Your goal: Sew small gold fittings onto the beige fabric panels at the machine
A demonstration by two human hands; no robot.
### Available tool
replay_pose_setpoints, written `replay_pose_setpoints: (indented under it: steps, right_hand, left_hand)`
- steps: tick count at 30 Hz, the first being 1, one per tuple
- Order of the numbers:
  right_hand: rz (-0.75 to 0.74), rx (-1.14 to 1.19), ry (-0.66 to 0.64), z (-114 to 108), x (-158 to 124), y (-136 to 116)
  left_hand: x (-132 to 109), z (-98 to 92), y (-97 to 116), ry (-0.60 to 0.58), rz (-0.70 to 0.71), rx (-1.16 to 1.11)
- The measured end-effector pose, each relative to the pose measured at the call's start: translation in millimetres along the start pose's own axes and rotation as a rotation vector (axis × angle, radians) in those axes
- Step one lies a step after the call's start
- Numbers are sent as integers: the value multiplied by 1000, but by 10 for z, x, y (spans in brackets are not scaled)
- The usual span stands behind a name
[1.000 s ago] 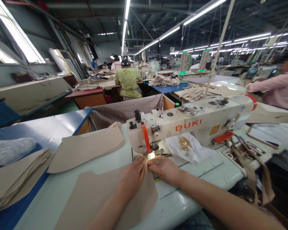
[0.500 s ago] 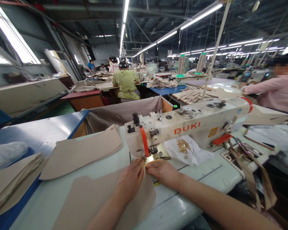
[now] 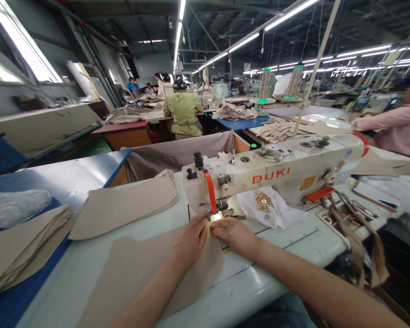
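A white DUKI sewing machine [image 3: 273, 166] stands on a pale table, its lamp lighting the needle area. Under its head runs a beige fabric panel [image 3: 143, 269], spread toward me across the tabletop. Just left of the needle, my left hand [image 3: 191, 239] is closed on the panel's edge, fingers together. To the right of the presser foot, my right hand [image 3: 234, 234] pinches the same edge with bent fingers. Both hands nearly meet at the foot. My fingertips and the needle point are partly hidden.
Stacked beige panels [image 3: 126, 205] lie left of the machine, more panels [image 3: 23, 250] on the blue table. Gold metal rings [image 3: 263, 202] rest on white paper [image 3: 283, 214]. Straps [image 3: 357, 241] hang from a tray at right. Co-workers [image 3: 183, 109] sit beyond.
The camera view has shifted slightly, so the scene sits a little further right. Both hands stay on the panel beside the presser foot, with little visible movement of the panel.
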State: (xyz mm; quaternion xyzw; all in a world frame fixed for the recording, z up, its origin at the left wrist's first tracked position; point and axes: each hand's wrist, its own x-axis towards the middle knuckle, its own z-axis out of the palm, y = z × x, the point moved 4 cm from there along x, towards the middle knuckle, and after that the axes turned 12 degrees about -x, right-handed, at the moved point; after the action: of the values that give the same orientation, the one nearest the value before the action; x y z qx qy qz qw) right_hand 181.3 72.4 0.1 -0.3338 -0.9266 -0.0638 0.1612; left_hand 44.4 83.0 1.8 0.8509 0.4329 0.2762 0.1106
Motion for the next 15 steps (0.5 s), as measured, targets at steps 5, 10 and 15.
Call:
replay_pose_setpoints:
  steps: [5,10,15]
  right_hand:
    - [-74,-20,-24,-65,1,-242]
    - [-109,44,37,-66,-92,-662]
    - [-100,169,179,-70,-135,-745]
  left_hand:
    - [-276,-43,9,23,20,9]
    - [-745,-270,140,-34,-53,11]
    - [-1175,-480,354,-44,-65,137]
